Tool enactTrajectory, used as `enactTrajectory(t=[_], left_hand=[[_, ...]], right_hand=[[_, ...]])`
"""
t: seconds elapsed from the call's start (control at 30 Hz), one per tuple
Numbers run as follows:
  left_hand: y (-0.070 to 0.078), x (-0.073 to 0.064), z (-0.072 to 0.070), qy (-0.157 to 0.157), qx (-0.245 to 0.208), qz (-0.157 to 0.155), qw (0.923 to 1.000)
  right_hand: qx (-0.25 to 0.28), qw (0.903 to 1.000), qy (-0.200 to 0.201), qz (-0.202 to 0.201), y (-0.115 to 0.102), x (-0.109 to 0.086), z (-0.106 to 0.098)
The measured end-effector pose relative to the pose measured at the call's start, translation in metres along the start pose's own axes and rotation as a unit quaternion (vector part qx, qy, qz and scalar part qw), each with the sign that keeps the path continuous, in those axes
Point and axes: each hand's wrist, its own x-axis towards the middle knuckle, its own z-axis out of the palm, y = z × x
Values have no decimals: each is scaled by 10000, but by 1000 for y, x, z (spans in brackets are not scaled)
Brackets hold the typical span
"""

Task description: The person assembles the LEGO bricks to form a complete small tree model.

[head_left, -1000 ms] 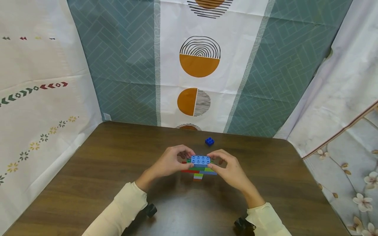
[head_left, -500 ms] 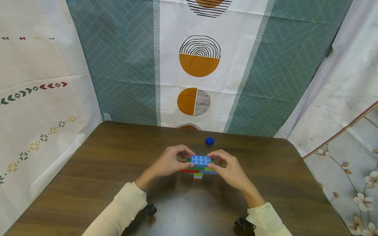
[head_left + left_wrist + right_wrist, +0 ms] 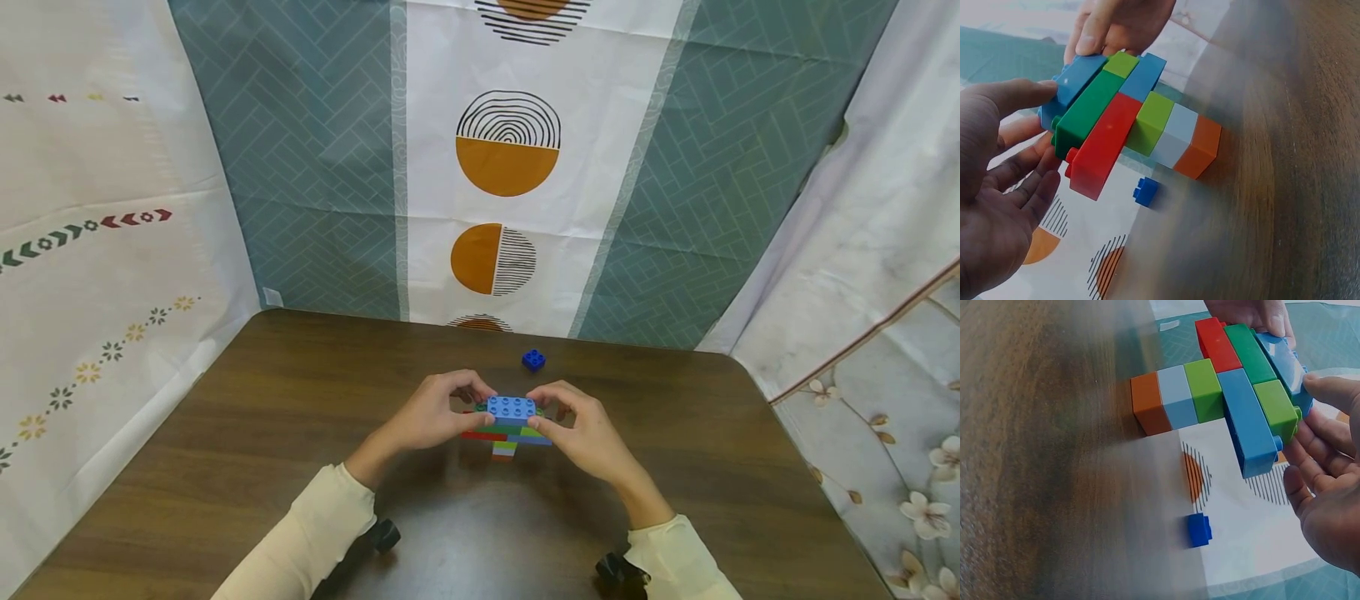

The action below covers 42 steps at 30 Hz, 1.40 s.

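My left hand [image 3: 430, 411] and right hand [image 3: 582, 430] pinch opposite ends of a light blue toy building brick [image 3: 512, 407] with studs on top. That brick sits at the top of a stack. Under it, the left wrist view has a long green brick [image 3: 1088, 112] beside a small lime one [image 3: 1121, 64]. The layer below pairs a red brick [image 3: 1104, 147] with a blue brick [image 3: 1247, 425]. A narrow stem of lime [image 3: 1204, 390], white [image 3: 1176, 397] and orange [image 3: 1147, 405] bricks supports these on the table. Both thumbs lie against the top brick's near side.
A small dark blue brick [image 3: 533, 360] lies apart on the brown wooden table [image 3: 315, 375], behind the stack. Patterned cloths [image 3: 322, 167] hang behind the table and along its sides. Black straps or devices [image 3: 386, 536] show at the wrists.
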Motion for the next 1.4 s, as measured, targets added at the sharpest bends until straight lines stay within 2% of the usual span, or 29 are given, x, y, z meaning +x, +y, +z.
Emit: enactTrajectory(t=[0.43, 0.73, 1.17, 1.4], left_hand=[[1, 1, 2, -42, -222, -54, 9997], [1, 2, 0, -107, -308, 38, 9995], [-4, 0, 2, -25, -421, 12, 9991], [-5, -2, 6, -59, -306, -29, 9995]], right_hand=[[-31, 9999, 19, -112, -1, 3, 0], [56, 9998, 57, -168, -4, 2, 2], [-90, 9998, 73, -166, -7, 4, 4], [-189, 9998, 54, 56, -5, -1, 4]])
